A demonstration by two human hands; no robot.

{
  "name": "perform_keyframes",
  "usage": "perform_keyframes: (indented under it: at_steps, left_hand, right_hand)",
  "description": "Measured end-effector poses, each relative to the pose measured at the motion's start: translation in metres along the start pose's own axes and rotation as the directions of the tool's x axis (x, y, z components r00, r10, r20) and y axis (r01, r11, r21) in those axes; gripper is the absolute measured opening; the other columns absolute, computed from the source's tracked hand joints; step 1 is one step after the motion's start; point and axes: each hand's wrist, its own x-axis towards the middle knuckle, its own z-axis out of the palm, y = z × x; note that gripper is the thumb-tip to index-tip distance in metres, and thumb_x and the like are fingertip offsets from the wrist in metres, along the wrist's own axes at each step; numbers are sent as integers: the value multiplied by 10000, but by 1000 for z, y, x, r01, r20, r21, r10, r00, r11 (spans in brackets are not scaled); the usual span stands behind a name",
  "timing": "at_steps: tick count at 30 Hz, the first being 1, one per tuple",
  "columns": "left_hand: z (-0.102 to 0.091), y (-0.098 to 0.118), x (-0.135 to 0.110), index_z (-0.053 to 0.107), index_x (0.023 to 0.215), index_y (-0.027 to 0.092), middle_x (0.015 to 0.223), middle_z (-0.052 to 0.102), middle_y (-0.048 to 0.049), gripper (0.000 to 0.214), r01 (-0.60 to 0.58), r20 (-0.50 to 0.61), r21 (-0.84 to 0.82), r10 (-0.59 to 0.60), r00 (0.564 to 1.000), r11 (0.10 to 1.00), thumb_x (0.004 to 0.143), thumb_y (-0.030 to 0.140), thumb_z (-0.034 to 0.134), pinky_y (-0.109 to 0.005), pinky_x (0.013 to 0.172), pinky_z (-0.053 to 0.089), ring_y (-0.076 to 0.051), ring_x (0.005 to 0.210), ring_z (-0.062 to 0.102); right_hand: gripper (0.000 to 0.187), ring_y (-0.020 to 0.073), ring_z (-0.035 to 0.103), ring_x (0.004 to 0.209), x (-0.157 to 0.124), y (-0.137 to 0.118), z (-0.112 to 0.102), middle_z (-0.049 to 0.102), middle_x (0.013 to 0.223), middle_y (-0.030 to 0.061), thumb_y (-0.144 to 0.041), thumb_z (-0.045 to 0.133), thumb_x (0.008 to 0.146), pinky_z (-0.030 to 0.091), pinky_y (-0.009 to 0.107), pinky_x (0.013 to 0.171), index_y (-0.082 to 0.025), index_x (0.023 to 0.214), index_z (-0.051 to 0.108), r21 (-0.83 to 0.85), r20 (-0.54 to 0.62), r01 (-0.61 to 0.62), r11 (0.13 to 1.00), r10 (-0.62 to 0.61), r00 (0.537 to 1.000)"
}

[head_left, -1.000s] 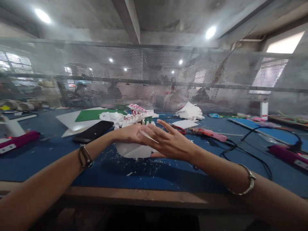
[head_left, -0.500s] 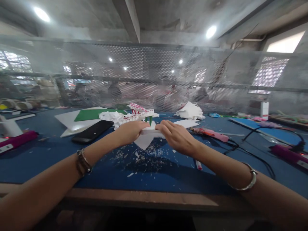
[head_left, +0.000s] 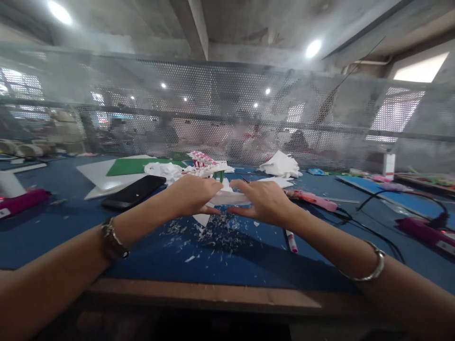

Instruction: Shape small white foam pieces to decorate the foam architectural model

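My left hand [head_left: 194,194] and my right hand [head_left: 265,201] face each other over the middle of the table. Between them is a thin white sheet [head_left: 232,198], perhaps paper or foam, with fingers along its top and thumbs below. Its ends are hidden by the hands. A pointed white piece [head_left: 202,219] shows beneath the left thumb. Just beyond the fingers stands a small pink-and-white construction [head_left: 202,159] with green posts [head_left: 219,175]. White shavings [head_left: 223,234] litter the blue table surface [head_left: 149,255] under both hands.
Left of my hands lie a black phone [head_left: 135,192], a green sheet [head_left: 130,166] and white sheets [head_left: 94,171]. To the right are a pink corded tool [head_left: 318,201], a marker [head_left: 292,241], a purple power strip [head_left: 423,232] and a stack of white pieces [head_left: 280,164].
Both thumbs have moved down, away from the fingers, and now show below the white sheet. Less of the pointed white piece is visible. The view has shifted slightly.
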Motion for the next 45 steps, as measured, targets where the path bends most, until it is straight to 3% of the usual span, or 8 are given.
perform_keyframes:
  at_steps: [4, 11, 16, 20, 24, 28, 35, 45]
  left_hand:
    - [4, 3, -2, 572, 923, 100, 1021, 570, -147, 261, -6, 95, 73, -1, 995, 997, 772, 48, 366, -282, 566, 409, -207, 736, 583]
    - [2, 9, -10, 528, 970, 53, 980, 566, -175, 297, 100, -7, -72, -101, 995, 992, 777, 17, 304, -340, 773, 413, -254, 944, 512]
    - [7, 2, -11, 536, 915, 88, 931, 615, -142, 307, 163, 35, -222, -159, 987, 961, 711, 19, 318, -306, 694, 426, -228, 845, 574]
    - [6, 6, -23, 520, 962, 119, 949, 626, -133, 280, 63, 76, -224, -47, 996, 973, 767, 123, 319, -294, 665, 410, -233, 843, 584]
    - [0, 23, -36, 522, 980, 131, 826, 654, -119, 458, -5, 155, -187, 35, 987, 982, 778, 510, 363, -281, 511, 380, -246, 675, 603]
    - [0, 33, -36, 577, 888, 151, 755, 667, -114, 372, -21, 204, -178, 57, 977, 984, 821, 419, 328, -279, 474, 360, -232, 598, 603]
    - [-1, 30, -22, 545, 584, 160, 593, 635, -33, 452, 92, 183, -719, 61, 981, 688, 855, 266, 200, -199, 574, 421, -110, 542, 570]
    - [-3, 22, -25, 562, 829, 149, 838, 639, -77, 284, 57, 86, -529, -14, 996, 847, 788, 241, 296, -245, 601, 383, -157, 691, 560]
  right_hand:
    - [204, 165, 568, 587, 2, -5, 2, 648, 700, 59, -237, 383, 824, 235, 249, 453, -188, 836, 580, -67, 191, 41, 997, -27, 981]
    - [222, 198, 561, 774, 9, -15, -6, 621, 815, 120, -9, 411, 709, 347, 293, 602, -122, 815, 571, -69, 141, 137, 988, -126, 982]
    - [257, 169, 574, 688, 19, -16, -7, 634, 817, 87, -35, 378, 717, 317, 264, 511, -128, 917, 509, -9, 115, 119, 993, -117, 987]
    - [186, 180, 584, 618, 5, -21, -10, 649, 750, 78, -205, 402, 762, 273, 260, 462, -138, 900, 508, 113, 135, 177, 978, -192, 972]
    - [566, 231, 590, 536, -13, -33, -14, 654, 667, 80, -612, 463, 662, 257, 259, 411, -152, 992, 498, 132, 222, 171, 976, -198, 955]
    - [282, 213, 601, 556, -17, -38, -11, 660, 676, 69, -416, 436, 792, 329, 265, 437, -186, 901, 556, 68, 327, 160, 985, -174, 929]
    - [384, 232, 542, 871, -14, -44, -6, 596, 983, 158, -177, 431, 802, 417, 361, 720, -44, 1162, 411, -75, 10, 160, 984, -160, 987]
    - [255, 189, 564, 684, -10, -50, -7, 625, 823, 111, -147, 363, 796, 297, 286, 451, -99, 1019, 476, 3, 85, 69, 998, -69, 994]
